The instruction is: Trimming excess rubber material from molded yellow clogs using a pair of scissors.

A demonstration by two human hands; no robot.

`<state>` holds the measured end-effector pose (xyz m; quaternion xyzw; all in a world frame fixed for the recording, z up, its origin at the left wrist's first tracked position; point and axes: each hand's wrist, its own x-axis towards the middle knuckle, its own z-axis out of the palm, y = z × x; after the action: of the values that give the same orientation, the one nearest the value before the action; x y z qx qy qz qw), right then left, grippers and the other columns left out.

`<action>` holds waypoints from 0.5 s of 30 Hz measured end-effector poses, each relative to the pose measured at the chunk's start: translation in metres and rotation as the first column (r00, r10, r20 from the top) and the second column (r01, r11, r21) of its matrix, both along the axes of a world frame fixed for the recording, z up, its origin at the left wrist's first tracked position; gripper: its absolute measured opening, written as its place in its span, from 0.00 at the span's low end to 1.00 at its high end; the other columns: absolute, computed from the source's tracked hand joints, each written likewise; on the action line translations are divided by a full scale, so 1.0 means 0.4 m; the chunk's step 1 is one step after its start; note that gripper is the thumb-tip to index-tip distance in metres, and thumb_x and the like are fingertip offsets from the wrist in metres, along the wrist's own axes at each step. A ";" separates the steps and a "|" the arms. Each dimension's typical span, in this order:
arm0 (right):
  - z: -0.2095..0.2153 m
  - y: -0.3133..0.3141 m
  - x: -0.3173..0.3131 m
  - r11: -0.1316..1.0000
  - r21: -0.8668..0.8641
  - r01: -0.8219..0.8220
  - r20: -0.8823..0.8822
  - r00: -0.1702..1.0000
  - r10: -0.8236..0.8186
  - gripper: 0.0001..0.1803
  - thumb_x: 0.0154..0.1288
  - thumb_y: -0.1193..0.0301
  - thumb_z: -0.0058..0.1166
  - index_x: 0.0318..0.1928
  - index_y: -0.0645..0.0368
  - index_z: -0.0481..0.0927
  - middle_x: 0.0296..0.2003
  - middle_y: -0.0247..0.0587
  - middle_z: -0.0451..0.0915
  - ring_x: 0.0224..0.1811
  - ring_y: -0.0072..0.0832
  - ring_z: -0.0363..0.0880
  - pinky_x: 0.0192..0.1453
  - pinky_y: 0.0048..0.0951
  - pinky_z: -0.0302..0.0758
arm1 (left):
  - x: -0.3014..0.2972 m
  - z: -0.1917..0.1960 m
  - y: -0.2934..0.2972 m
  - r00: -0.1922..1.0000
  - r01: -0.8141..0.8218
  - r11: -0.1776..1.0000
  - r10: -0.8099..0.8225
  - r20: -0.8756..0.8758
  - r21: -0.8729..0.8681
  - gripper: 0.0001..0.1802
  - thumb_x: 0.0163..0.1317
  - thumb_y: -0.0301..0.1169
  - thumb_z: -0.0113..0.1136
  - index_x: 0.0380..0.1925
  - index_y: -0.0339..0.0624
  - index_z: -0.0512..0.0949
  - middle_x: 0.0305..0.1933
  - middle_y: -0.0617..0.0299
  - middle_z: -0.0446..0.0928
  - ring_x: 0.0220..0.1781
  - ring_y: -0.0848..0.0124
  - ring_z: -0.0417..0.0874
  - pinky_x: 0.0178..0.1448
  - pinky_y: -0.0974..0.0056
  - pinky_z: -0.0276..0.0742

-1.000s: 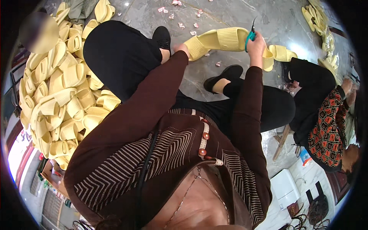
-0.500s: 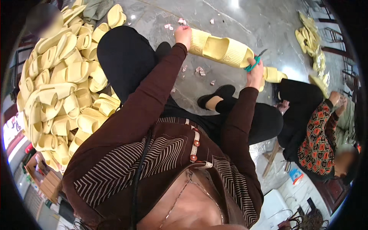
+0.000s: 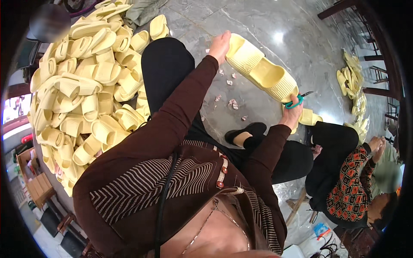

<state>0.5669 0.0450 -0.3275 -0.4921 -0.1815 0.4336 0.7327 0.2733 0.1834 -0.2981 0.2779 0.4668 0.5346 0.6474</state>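
Slipper (image 3: 262, 71), pale yellow with ribbed strap, is hanging above grey floor (image 3: 266, 26), far centre. Left hand (image 3: 220, 43) is gripping its far end; right hand (image 3: 292, 112) is clasping green-handled scissors (image 3: 297, 99) against its near end. Slipper pile (image 3: 81, 86) is lying left.

A pale yellow ribbed slipper (image 3: 261, 73) is shown in the upper centre of the frame, and teal-handled scissors (image 3: 297, 100) are seen at its lower right end. The large pile of slippers (image 3: 86, 94) at the left is coloured the same pale yellow. The floor (image 3: 297, 38) is marbled grey, the sleeves (image 3: 180, 116) are dark maroon, and a cream chevron pattern is carried on the brown garment (image 3: 150, 189) at lower centre.
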 end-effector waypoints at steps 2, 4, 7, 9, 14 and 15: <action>-0.012 0.004 -0.005 1.000 -0.003 -0.002 0.004 1.000 0.002 0.18 0.42 0.82 0.51 0.39 0.66 0.68 0.33 0.40 0.73 0.35 0.29 0.74 0.41 0.27 0.71 | 0.010 -0.002 0.000 0.999 -0.010 1.000 0.010 0.041 0.007 0.20 0.62 0.42 0.40 0.32 0.34 0.71 0.31 0.57 0.74 0.32 0.68 0.76 0.38 0.64 0.72; -0.029 0.008 -0.010 1.000 -0.013 -0.020 0.016 1.000 0.021 0.18 0.42 0.82 0.51 0.39 0.65 0.68 0.33 0.40 0.73 0.35 0.29 0.73 0.41 0.26 0.71 | 0.023 -0.007 -0.001 0.991 -0.044 0.999 0.042 0.129 0.016 0.20 0.63 0.42 0.38 0.34 0.34 0.69 0.30 0.59 0.73 0.32 0.70 0.75 0.37 0.65 0.72; -0.043 0.020 -0.044 0.999 -0.043 0.028 0.050 0.998 -0.026 0.17 0.44 0.81 0.52 0.39 0.65 0.68 0.34 0.39 0.73 0.34 0.29 0.74 0.39 0.27 0.73 | 0.027 -0.044 0.007 0.994 -0.054 0.997 0.050 0.092 0.046 0.22 0.64 0.43 0.35 0.36 0.33 0.69 0.35 0.55 0.73 0.35 0.66 0.77 0.41 0.62 0.73; -0.045 0.022 -0.049 0.997 -0.061 0.053 0.071 0.996 -0.048 0.17 0.45 0.81 0.52 0.39 0.64 0.69 0.34 0.39 0.74 0.33 0.29 0.75 0.37 0.27 0.73 | 0.038 -0.065 0.009 0.995 -0.059 0.997 0.055 0.078 0.056 0.23 0.64 0.44 0.34 0.37 0.33 0.69 0.37 0.54 0.74 0.37 0.64 0.78 0.43 0.60 0.74; -0.046 0.025 -0.051 0.992 -0.120 0.027 0.078 0.997 -0.017 0.16 0.47 0.80 0.54 0.39 0.62 0.69 0.33 0.38 0.73 0.32 0.28 0.74 0.35 0.25 0.72 | 0.063 -0.086 0.002 0.989 -0.023 1.000 0.024 0.149 -0.004 0.22 0.64 0.43 0.34 0.37 0.34 0.69 0.36 0.55 0.74 0.39 0.65 0.77 0.44 0.60 0.73; -0.046 0.033 -0.065 0.991 -0.137 0.012 0.087 0.996 0.000 0.16 0.48 0.79 0.54 0.40 0.62 0.69 0.34 0.38 0.73 0.32 0.27 0.74 0.35 0.25 0.72 | 0.050 -0.091 0.004 0.991 -0.026 1.000 0.025 0.131 0.006 0.22 0.64 0.43 0.33 0.37 0.34 0.69 0.36 0.55 0.74 0.39 0.65 0.77 0.44 0.61 0.73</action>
<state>0.5408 0.0584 -0.3459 -0.5603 -0.1817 0.4210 0.6898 0.2934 0.1851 -0.3345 0.2387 0.4248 0.5615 0.6688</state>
